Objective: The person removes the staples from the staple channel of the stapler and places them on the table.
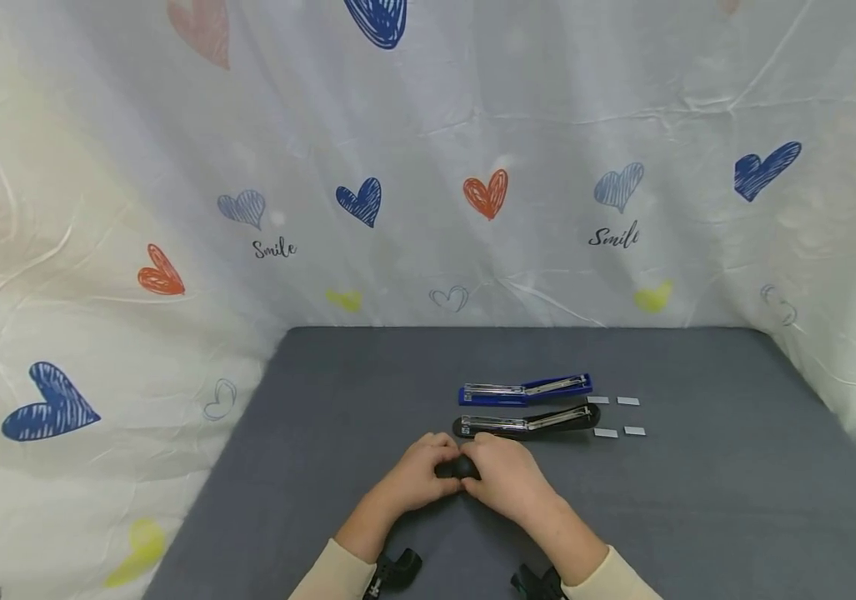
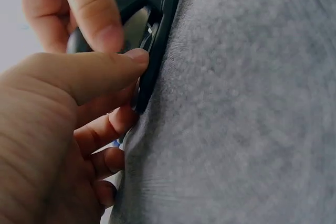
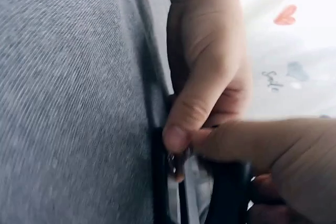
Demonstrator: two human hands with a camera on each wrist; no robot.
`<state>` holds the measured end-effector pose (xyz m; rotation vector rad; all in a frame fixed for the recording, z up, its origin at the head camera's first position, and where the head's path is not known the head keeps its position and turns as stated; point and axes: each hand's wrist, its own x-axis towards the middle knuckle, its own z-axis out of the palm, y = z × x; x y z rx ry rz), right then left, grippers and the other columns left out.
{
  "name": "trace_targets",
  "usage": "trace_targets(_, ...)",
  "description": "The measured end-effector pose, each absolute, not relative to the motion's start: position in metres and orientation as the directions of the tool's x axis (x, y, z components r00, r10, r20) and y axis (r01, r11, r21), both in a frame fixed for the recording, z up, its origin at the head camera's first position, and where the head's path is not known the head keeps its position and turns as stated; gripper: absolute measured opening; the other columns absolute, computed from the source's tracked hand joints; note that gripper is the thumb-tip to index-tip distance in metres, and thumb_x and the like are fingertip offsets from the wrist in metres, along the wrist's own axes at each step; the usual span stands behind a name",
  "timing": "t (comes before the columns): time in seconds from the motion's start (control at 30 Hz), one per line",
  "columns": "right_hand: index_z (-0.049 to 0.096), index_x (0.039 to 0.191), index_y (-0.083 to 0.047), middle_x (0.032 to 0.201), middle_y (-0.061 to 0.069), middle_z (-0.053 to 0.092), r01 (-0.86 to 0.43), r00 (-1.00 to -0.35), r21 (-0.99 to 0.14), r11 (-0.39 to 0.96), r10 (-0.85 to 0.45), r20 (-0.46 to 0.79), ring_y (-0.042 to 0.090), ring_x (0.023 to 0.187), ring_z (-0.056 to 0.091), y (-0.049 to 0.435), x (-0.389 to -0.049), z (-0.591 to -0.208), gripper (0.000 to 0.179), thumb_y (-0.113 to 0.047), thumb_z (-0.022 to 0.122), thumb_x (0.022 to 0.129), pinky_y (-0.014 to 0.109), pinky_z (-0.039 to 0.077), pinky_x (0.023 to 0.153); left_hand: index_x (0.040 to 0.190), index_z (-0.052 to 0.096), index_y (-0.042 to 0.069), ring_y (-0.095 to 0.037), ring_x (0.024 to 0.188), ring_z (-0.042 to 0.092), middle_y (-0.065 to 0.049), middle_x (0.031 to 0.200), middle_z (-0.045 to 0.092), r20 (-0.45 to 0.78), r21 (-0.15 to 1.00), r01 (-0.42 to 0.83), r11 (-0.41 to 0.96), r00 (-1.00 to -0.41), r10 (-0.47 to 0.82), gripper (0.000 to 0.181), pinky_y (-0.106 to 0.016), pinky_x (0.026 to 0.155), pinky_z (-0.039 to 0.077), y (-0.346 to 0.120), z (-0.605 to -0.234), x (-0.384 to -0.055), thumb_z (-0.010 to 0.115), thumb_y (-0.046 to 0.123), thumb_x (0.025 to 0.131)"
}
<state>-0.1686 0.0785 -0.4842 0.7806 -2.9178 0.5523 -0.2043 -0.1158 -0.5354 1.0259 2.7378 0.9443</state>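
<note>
Black stapler (image 1: pixel 458 468), gripped by left hand (image 1: pixel 418 473) and right hand (image 1: pixel 506 473), is best braced against the desk (image 1: pixel 698 500), I'd say.

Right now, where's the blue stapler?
Head view, slightly right of centre: the blue stapler lies on the grey table, just beyond the open black stapler, silvery strips near its right end.

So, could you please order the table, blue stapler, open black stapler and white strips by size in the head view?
Table
Blue stapler and open black stapler: too alike to rank
Each white strip
</note>
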Motion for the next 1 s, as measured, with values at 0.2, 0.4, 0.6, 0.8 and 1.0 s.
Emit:
trace_targets(0.2, 0.077, 0.099, -0.014, 0.079, -0.008, 0.053, -0.518, -0.855, -0.399, 0.757, -0.462, 0.235, 0.006, 0.063, 0.043, 0.085, -0.169, -0.490, 0.024, -0.023, 0.089, 0.080, 0.026, 0.039, 0.058, 0.104, 0.077, 0.014, -0.007, 0.088, 0.046, 0.013, 0.101, 0.057, 0.123, 0.592, 0.557, 0.582, -0.777, 0.618, 0.021, -0.027, 0.078, 0.043, -0.116, -0.535, -0.205, 0.083, 0.027, 0.089)
trace_targets(0.4, 0.077, 0.103, -0.021, 0.079, -0.012, 0.054, -0.534, -0.845, -0.436, 0.725, -0.438, 0.307, 0.003, 0.063, 0.044, 0.098, -0.169, -0.487, 0.025, -0.025, 0.089, 0.082, 0.025, 0.040, 0.059, 0.105, 0.080, 0.016, -0.005, 0.088, 0.046, 0.015, 0.101, 0.057, 0.120, 0.617, 0.554, 0.559, -0.768, 0.629, 0.022, -0.026, 0.078, 0.044, -0.117, -0.535, -0.206, 0.086, 0.027, 0.086)
trace_targets(0.6, 0.078, 0.112, -0.018, 0.069, -0.014, 0.042, -0.484, -0.871, -0.565, 0.668, -0.305, 0.386, 0.002, 0.058, 0.035, 0.117, -0.164, -0.481, 0.032, -0.024, 0.089, 0.082, 0.026, 0.036, 0.057, 0.110, 0.079, 0.017, -0.006, 0.090, 0.048, 0.015, 0.102, 0.059, 0.106, 0.646, 0.521, 0.557, -0.785, 0.611, 0.026, -0.028, 0.080, 0.045, -0.117, -0.533, -0.207, 0.086, 0.022, 0.086)
trace_targets(0.8, 0.078, 0.116, -0.013, 0.067, -0.014, 0.040, -0.474, -0.870, -0.596, 0.648, -0.242, 0.430, 0.001, 0.057, 0.035, 0.133, -0.159, -0.475, 0.036, -0.023, 0.088, 0.083, 0.025, 0.036, 0.057, 0.111, 0.079, 0.018, -0.006, 0.091, 0.048, 0.015, 0.102, 0.061, 0.104, 0.636, 0.521, 0.570, -0.789, 0.605, 0.026, -0.029, 0.082, 0.043, -0.116, -0.531, -0.207, 0.085, 0.023, 0.086)
trace_targets(1.0, 0.077, 0.118, -0.011, 0.069, -0.016, 0.046, -0.463, -0.870, -0.623, 0.630, -0.189, 0.455, 0.002, 0.060, 0.044, 0.149, -0.152, -0.474, 0.038, -0.022, 0.088, 0.083, 0.024, 0.040, 0.056, 0.112, 0.078, 0.018, -0.006, 0.095, 0.049, 0.015, 0.106, 0.062, 0.096, 0.641, 0.514, 0.570, -0.791, 0.604, 0.026, -0.032, 0.086, 0.044, -0.116, -0.531, -0.206, 0.085, 0.021, 0.087)
